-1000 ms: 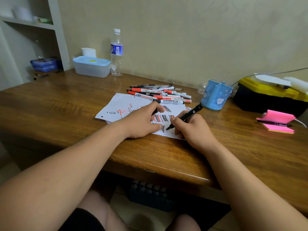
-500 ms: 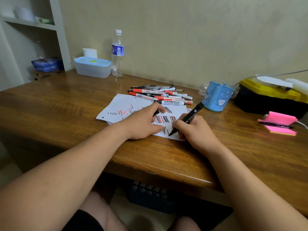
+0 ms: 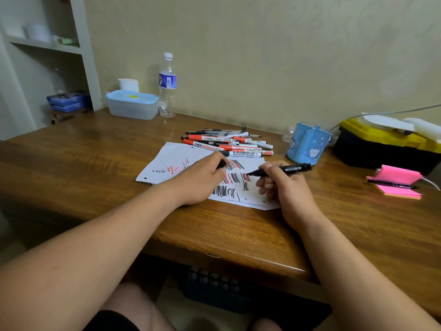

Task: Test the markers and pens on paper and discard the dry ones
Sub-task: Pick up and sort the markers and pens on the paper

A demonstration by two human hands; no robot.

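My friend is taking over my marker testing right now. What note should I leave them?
The left hand rests on the paper, pinching what looks like the black cap. The right hand grips the uncapped black marker, tip pointing at the cap.
The paper carries many black and red test strokes.
The pile of markers and pens lies behind the paper; which are tested is unclear.
Left: probably cap this one, sort it, test the rest.

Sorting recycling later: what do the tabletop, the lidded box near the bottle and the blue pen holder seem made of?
Tabletop: varnished wood or veneer, grain and sheen. Lidded box: frosted translucent plastic, blue lid. Pen holder: probably thin matte plastic or card, flat printed panels.
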